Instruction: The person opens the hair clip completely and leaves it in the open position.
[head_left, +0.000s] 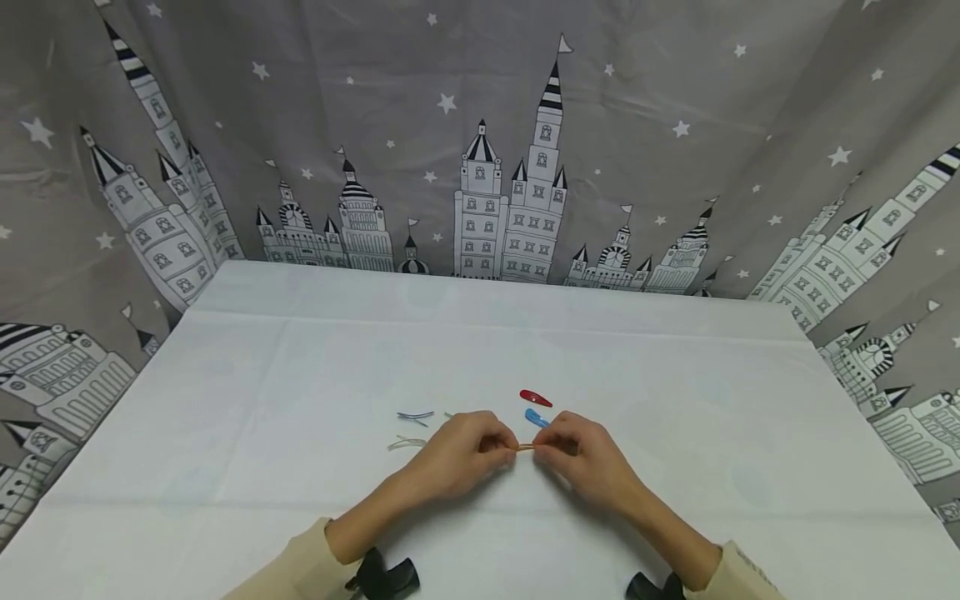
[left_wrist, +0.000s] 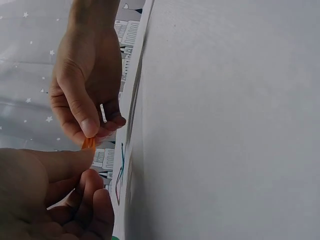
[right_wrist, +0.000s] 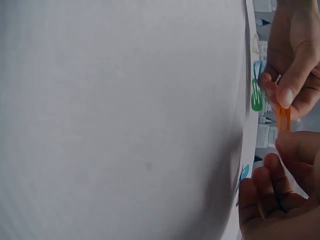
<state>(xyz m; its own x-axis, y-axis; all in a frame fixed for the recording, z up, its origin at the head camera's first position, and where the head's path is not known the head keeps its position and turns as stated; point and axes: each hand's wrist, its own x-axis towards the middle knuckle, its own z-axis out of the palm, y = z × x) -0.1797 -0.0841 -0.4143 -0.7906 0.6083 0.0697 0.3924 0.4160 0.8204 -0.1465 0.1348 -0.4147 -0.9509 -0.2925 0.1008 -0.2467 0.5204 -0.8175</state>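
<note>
An orange snap hair clip (head_left: 527, 447) is stretched between two hands above the white table. My left hand (head_left: 467, 454) pinches one end of it between thumb and finger. The other end is pinched by the right hand (head_left: 588, 458). Seen in the right wrist view, the clip (right_wrist: 284, 119) shows slim parallel bars with gaps between them; its ends are covered by fingertips. Just beyond the right fingers lies a blue hair clip (head_left: 536, 417), partly hidden by that hand, with a red hair clip (head_left: 536, 398) behind it.
Left of the left hand lie a thin dark bluish clip (head_left: 415, 416) and a pale one (head_left: 406, 442). A green clip (right_wrist: 256, 100) shows in the right wrist view. Behind the white table (head_left: 300, 358) hangs a grey curtain (head_left: 337, 108) printed with castles.
</note>
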